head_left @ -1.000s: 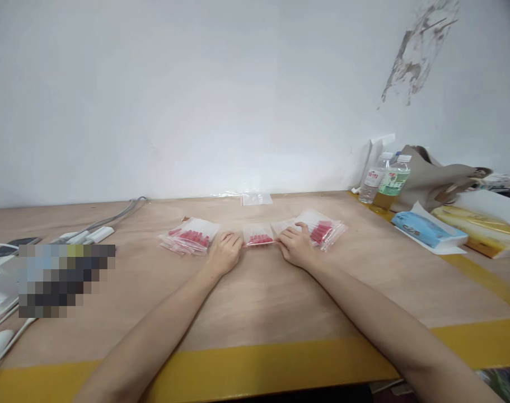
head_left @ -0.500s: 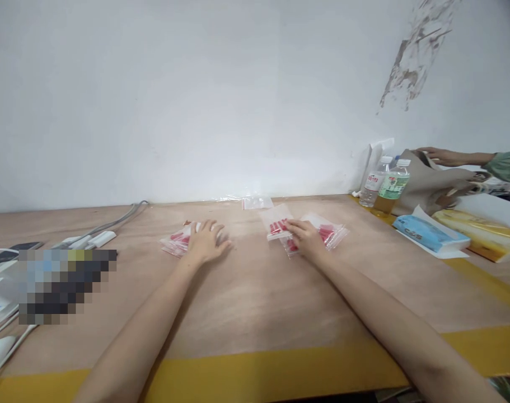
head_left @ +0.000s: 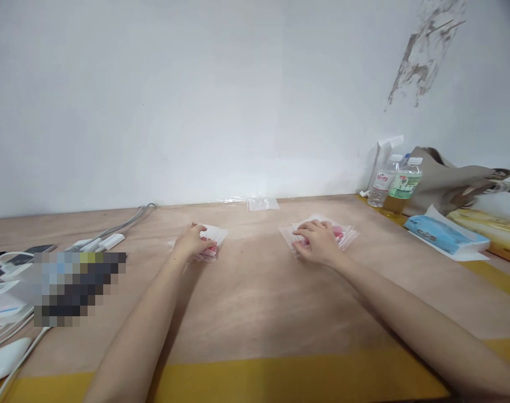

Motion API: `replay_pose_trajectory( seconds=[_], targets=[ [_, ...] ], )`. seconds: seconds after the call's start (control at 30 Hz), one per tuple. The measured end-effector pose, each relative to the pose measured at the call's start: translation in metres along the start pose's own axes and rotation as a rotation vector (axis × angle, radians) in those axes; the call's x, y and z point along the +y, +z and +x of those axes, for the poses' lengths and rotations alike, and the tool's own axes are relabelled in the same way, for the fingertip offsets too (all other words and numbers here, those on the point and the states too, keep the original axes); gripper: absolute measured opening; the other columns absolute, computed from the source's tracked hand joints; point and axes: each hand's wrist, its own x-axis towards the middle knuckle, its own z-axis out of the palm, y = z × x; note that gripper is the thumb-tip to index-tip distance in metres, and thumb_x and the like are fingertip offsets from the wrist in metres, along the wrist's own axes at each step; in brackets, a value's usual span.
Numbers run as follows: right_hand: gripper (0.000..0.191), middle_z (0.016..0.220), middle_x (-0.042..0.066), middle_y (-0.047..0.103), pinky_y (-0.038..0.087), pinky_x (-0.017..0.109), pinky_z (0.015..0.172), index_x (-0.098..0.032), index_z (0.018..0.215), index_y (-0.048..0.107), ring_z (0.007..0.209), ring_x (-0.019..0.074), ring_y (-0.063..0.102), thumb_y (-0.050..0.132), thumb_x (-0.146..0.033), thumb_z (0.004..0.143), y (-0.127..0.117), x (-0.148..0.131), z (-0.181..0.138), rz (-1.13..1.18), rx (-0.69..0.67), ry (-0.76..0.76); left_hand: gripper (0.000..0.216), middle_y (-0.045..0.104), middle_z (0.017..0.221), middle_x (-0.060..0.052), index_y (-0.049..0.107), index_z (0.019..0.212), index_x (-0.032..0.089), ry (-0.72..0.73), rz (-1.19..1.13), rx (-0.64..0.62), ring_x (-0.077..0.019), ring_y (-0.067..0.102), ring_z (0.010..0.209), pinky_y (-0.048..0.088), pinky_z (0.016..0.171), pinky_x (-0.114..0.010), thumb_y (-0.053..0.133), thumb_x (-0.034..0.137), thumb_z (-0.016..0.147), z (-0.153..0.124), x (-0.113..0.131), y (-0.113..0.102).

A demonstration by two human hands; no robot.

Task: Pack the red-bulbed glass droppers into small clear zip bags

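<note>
Two piles of small clear zip bags with red pieces inside lie on the wooden table (head_left: 258, 291). My left hand (head_left: 191, 242) rests on the left pile (head_left: 210, 246), its fingers curled over the bags. On the right pile (head_left: 342, 235) lies my right hand (head_left: 317, 242), fingers stretched out and pressing flat on the top bag. Between the two piles the tabletop is bare.
An empty clear bag (head_left: 262, 203) lies by the wall. Two bottles (head_left: 399, 184), a beige bag (head_left: 452, 182), a blue pack (head_left: 443, 235) and a yellow pack (head_left: 494, 224) stand at the right. Cables and chargers (head_left: 99, 240) lie at the left. A yellow strip marks the table's near edge.
The single bag held between both hands in the middle went onto the right pile with my right hand. My left hand moved onto the left pile. Another person's arm at the right appeared, then left.
</note>
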Motion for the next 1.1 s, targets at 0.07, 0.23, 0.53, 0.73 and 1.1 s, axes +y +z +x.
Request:
replay_pose_trajectory(
  seconds=[0.07,0.23,0.53,0.73,1.1],
  targets=[
    [0.018,0.091,0.006,0.063,0.027,0.036,0.079,-0.021,0.086,0.065,0.088,0.0202,0.052,0.053,-0.028,0.076,0.013,-0.021,0.008,0.079,-0.007,-0.049,0.04,0.06,0.103,-0.008,0.062,0.098,0.02,0.022,-0.039,0.051,-0.0251,0.059,0.089,0.046,0.071,-0.031,0.065,0.037,0.062,-0.001,0.008,0.006],
    [0.03,0.099,0.007,0.059,0.034,0.031,0.076,-0.02,0.102,0.06,0.085,0.0167,0.055,0.058,-0.03,0.074,0.045,-0.053,0.013,0.295,-0.113,-0.129,0.015,0.066,0.082,-0.006,0.067,0.081,0.017,0.127,-0.166,0.106,-0.0186,0.062,0.074,0.048,0.068,-0.027,0.058,0.025,0.072,-0.01,0.044,0.039],
    [0.015,0.08,0.003,0.063,0.035,0.03,0.074,-0.018,0.076,0.062,0.077,0.0143,0.056,0.049,-0.02,0.082,0.055,-0.045,0.004,0.256,-0.103,-0.219,0.025,0.05,0.121,-0.009,0.066,0.093,0.022,0.409,-0.286,0.218,-0.0264,0.045,0.112,0.038,0.091,-0.045,0.052,0.039,0.081,-0.041,0.076,0.074],
    [0.012,0.084,0.006,0.06,0.04,0.029,0.071,-0.017,0.086,0.053,0.078,0.0161,0.054,0.041,-0.018,0.085,0.048,-0.038,-0.012,0.343,-0.065,-0.191,0.043,0.051,0.121,-0.008,0.058,0.111,0.024,0.711,-0.306,0.017,-0.0227,0.049,0.11,0.04,0.094,-0.035,0.059,0.045,0.074,-0.051,0.074,0.063],
    [0.017,0.078,0.003,0.065,0.039,0.029,0.069,-0.02,0.08,0.06,0.072,0.0144,0.057,0.045,-0.014,0.083,0.053,-0.023,-0.013,0.208,0.074,-0.325,0.037,0.049,0.126,-0.006,0.051,0.12,0.022,0.837,-0.312,-0.123,-0.0215,0.043,0.118,0.033,0.1,-0.039,0.048,0.03,0.084,-0.047,0.074,0.06]
  ],
)
